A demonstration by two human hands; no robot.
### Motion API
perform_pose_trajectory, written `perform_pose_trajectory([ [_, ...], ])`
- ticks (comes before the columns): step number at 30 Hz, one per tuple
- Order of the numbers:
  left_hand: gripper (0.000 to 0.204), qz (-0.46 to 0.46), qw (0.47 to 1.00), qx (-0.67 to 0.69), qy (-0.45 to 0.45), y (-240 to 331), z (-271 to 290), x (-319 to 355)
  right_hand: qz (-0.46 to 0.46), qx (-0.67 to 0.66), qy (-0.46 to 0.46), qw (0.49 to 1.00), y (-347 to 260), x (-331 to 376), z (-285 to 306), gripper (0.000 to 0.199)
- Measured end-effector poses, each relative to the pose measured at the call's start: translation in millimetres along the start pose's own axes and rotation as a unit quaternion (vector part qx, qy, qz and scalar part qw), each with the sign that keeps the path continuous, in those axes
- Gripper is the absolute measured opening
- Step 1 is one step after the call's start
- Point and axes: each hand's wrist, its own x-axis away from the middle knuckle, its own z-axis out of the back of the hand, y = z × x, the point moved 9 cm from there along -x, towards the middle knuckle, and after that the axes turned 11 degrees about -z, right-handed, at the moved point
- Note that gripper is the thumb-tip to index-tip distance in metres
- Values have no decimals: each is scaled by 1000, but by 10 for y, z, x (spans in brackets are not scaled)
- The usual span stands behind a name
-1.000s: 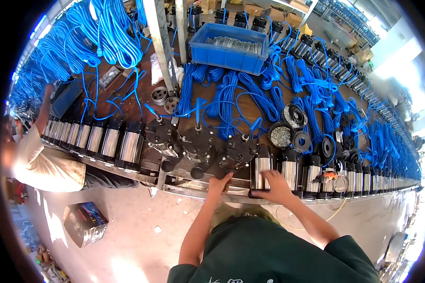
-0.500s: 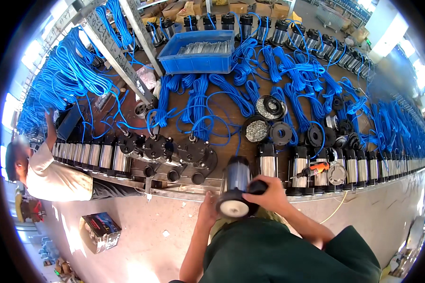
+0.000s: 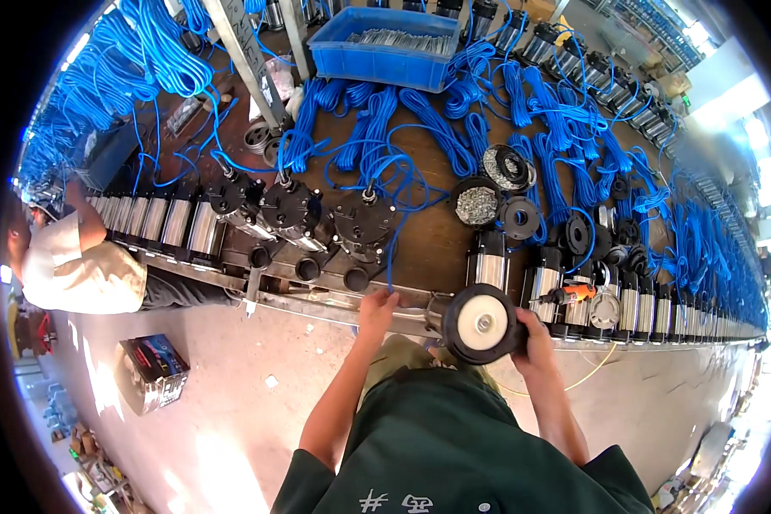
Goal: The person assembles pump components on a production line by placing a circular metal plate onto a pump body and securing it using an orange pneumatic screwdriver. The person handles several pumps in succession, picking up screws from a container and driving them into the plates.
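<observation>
My right hand (image 3: pixel 533 344) grips the black side outlet of a pump. This pump (image 3: pixel 451 301) is tipped over at the bench's front edge, with its round black end and cream-white disc (image 3: pixel 483 323) facing me. Its metal body lies behind that end, mostly hidden. My left hand (image 3: pixel 377 315) is at the bench edge, left of the pump, fingers closed around a thin blue cable (image 3: pixel 391 265) coming down from the bench. Behind it, several black-topped pumps (image 3: pixel 364 224) stand with their round outlets toward me.
A blue bin (image 3: pixel 385 56) of metal rods stands at the back among coiled blue cables (image 3: pixel 437 128). Bowls of small metal parts (image 3: pixel 476 204) and an orange power tool (image 3: pixel 570 294) sit to the right, by a pump row. A person (image 3: pixel 86 265) works at far left; a carton (image 3: pixel 152 373) is on the floor.
The pump has swung to the right, its white-disc end rising toward the bench edge. My left hand has left the pump's side and moved up to the cable. The view has shifted.
</observation>
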Motion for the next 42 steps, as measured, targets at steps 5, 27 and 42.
perform_pose_trajectory([
  [5, 19, -51, 996, -78, 12, -407, 76, -5, 0, 16, 29, 999, 159, -77, -154, 17],
  [27, 28, -467, 864, -112, 150, 3767, -83, 1094, 446, 368, 164, 799, -1446, -582, 291, 16],
  [42, 27, -138, 988, 64, -21, 2457, -743, 434, 331, 415, 2, 847, -2364, -608, -622, 30],
])
